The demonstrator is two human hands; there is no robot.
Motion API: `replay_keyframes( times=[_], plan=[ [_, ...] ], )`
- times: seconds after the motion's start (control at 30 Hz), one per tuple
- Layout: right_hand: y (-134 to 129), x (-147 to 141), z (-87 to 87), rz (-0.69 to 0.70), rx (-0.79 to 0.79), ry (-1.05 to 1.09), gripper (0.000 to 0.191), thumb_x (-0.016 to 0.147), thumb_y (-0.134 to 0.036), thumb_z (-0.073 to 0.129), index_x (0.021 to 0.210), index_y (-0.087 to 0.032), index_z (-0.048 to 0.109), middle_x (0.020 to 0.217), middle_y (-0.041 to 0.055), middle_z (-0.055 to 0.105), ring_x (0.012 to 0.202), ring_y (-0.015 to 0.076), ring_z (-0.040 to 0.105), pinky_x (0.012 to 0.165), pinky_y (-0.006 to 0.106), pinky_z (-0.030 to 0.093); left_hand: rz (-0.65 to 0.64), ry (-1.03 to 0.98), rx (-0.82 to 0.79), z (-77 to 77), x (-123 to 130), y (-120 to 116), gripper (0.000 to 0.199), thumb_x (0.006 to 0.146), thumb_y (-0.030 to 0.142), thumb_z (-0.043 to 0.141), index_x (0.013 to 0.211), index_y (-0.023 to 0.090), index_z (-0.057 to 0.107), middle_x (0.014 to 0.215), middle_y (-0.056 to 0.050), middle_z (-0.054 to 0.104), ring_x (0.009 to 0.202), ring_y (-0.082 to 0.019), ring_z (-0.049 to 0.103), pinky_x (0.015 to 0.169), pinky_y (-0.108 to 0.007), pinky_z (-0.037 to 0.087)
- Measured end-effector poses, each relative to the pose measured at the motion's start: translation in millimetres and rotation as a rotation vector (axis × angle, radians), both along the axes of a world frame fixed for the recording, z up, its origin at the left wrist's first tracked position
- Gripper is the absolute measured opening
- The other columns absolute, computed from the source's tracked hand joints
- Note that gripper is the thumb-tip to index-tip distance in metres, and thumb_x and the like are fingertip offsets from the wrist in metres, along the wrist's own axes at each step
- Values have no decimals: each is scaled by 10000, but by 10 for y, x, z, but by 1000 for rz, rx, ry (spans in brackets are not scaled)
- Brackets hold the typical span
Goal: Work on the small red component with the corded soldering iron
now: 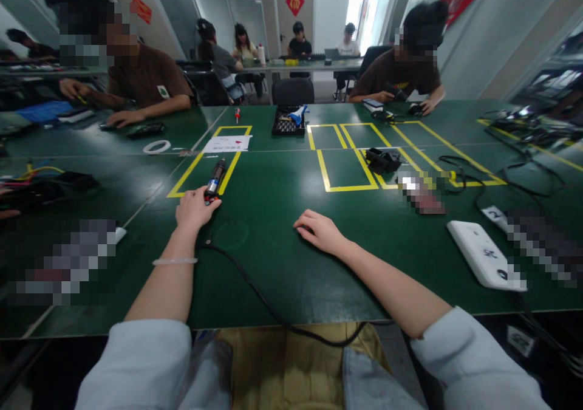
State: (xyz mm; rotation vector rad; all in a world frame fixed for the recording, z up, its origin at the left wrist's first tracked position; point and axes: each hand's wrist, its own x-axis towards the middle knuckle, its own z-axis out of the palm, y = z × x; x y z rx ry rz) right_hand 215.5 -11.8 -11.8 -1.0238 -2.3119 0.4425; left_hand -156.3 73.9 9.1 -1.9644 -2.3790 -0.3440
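My left hand [195, 208] is closed around the near end of a black cylindrical tool [217, 176] with red parts and a blue-and-white label. The tool lies on the green table, pointing away from me, inside a yellow tape outline [189, 176]. Its exact kind does not show clearly. My right hand [320, 231] rests on the tabletop with loosely bent fingers, holding nothing I can see. Between my forearms a black cable [246, 285] runs from near my left wrist over the table edge toward my lap.
Ahead are a black tray [288, 129] with a blue-and-white object, a paper sheet [228, 143] and a red screwdriver-like item [237, 115]. To the right are a black part [382, 160], loose cables and a white power bank [483, 258]. Other people sit across the table.
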Motion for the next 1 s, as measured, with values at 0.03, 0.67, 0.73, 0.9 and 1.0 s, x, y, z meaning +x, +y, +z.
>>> replay_keyframes(
  times=[0.03,0.67,0.73,0.9,1.0],
  plan=[
    [-1,-1,-1,2,-1,-2,160,925,-203,521,1008,-200,658,1007,52,611,910,158,591,811,269,454,28,0,13,-2,-51,0,649,844,582,490,1380,217,469,1286,-231,496,1168,-412,497,882,-523,445],
    [-8,-10,1,23,-12,14,147,918,-184,527,985,-201,657,987,45,603,867,144,582,765,249,447,61,47,154,45,20,-130,249,821,385,562,963,183,587,1160,-187,521,1110,-379,503,896,-512,417],
    [-11,-13,9,22,-14,11,146,917,-183,527,983,-199,656,984,44,603,861,142,581,762,247,447,66,11,155,53,35,-139,249,834,376,532,966,173,592,1170,-192,513,1118,-389,493,902,-528,406],
    [-11,-16,14,26,-19,11,147,917,-182,523,983,-197,654,987,45,603,864,142,581,763,246,448,84,27,190,80,80,-150,334,903,384,402,1037,149,597,1165,-186,549,1100,-357,515,919,-490,403],
    [-7,-18,5,24,-18,13,146,920,-188,522,982,-196,654,986,45,604,878,146,582,785,252,449,-15,-73,208,84,203,-140,364,921,402,387,1100,162,594,1123,-141,611,1043,-299,569,916,-424,425]
  ],
)
